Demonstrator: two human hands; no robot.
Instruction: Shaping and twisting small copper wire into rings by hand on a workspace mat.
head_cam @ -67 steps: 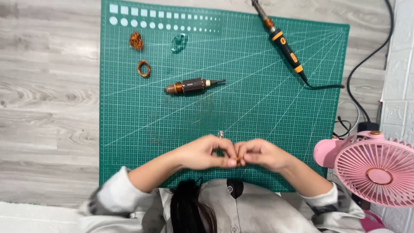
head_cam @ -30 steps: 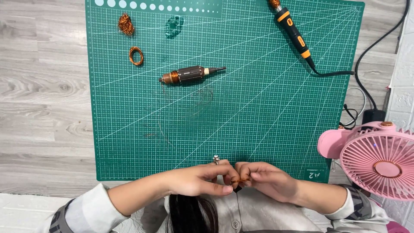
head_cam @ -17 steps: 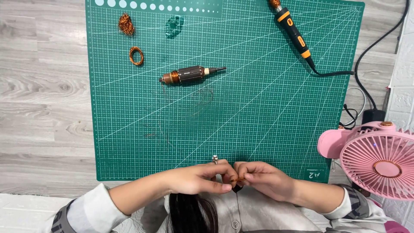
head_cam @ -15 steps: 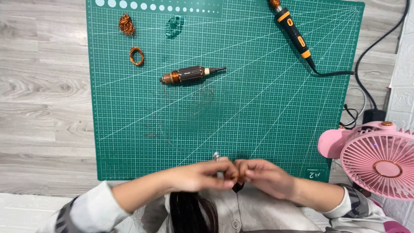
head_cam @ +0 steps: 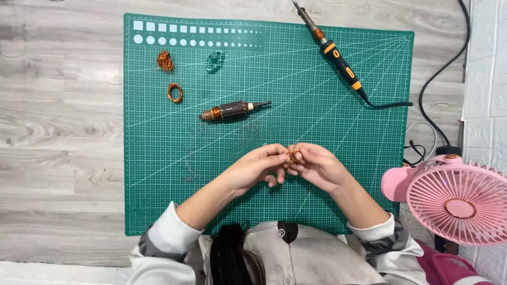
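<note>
While both hands meet over the middle of the green cutting mat (head_cam: 158, 200), the other things lie spread around them on the grey wooden table (head_cam: 58, 132). At the far left of the mat, near its top edge, there is a tangled clump of copper wire (head_cam: 165, 61), and just below it a small copper wire ring (head_cam: 175, 93). To the right of these lies a motor rotor (head_cam: 228, 111) with a copper winding and a thin shaft, on its side, well apart from the hands. The left hand (head_cam: 255, 170) and the right hand (head_cam: 316, 166) touch each other at the fingertips, and together they pinch a small copper piece (head_cam: 292, 153) between thumbs and forefingers; it is too small to tell its shape. Further right, near the top edge, a soldering iron (head_cam: 335, 52) with black and orange handle lies diagonally, its black cable (head_cam: 449, 74) running off the mat. At the far right a pink fan (head_cam: 459, 200) stands beside the mat.
</note>
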